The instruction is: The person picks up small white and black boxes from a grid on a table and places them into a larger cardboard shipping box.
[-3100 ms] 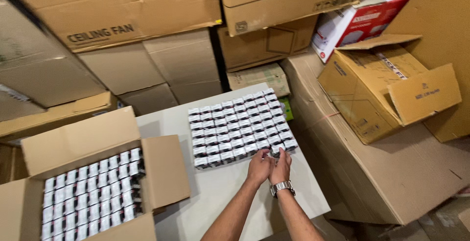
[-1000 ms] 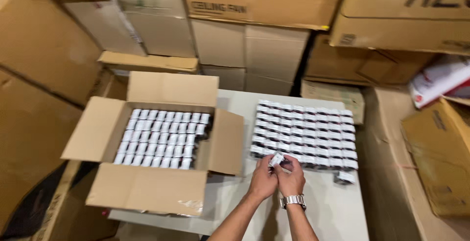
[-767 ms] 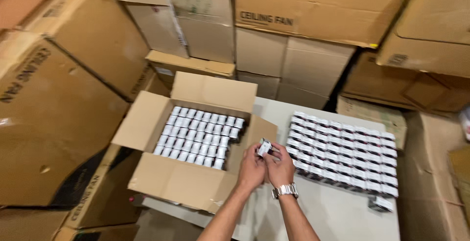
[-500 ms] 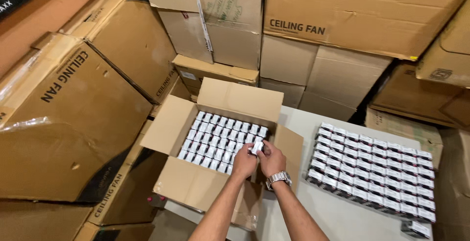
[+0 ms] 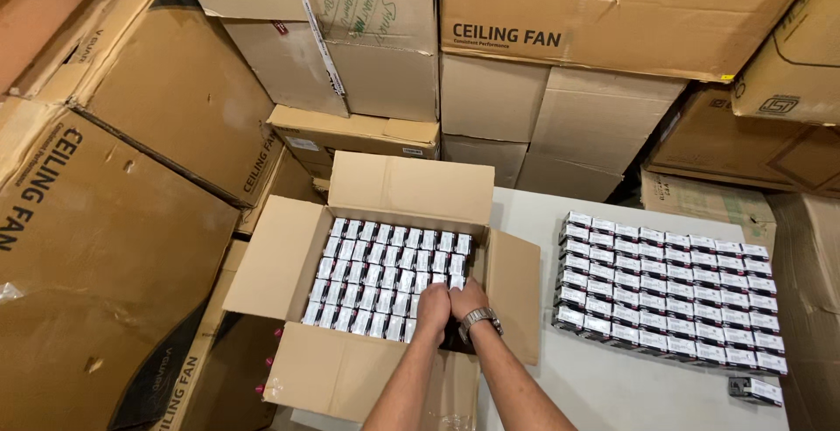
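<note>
While both hands (image 5: pixel 451 306) press curled fingers, grip unclear, the open carton (image 5: pixel 411 188) holds rowed small boxes (image 5: pixel 376 265).

Open cardboard carton (image 5: pixel 289 260) on the table, packed with upright small boxes (image 5: pixel 376 273).

place: storeroom | evidence: stacked cardboard cartons (image 5: pixel 560 11), packing table (image 5: pixel 612 387)

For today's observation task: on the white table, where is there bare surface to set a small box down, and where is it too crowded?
Bare table lies in front of the grid of small boxes, beside a lone small box. A narrow strip runs between the grid and the open carton. The carton is crowded: packed rows, with the left hand and right hand at its near right corner.
</note>
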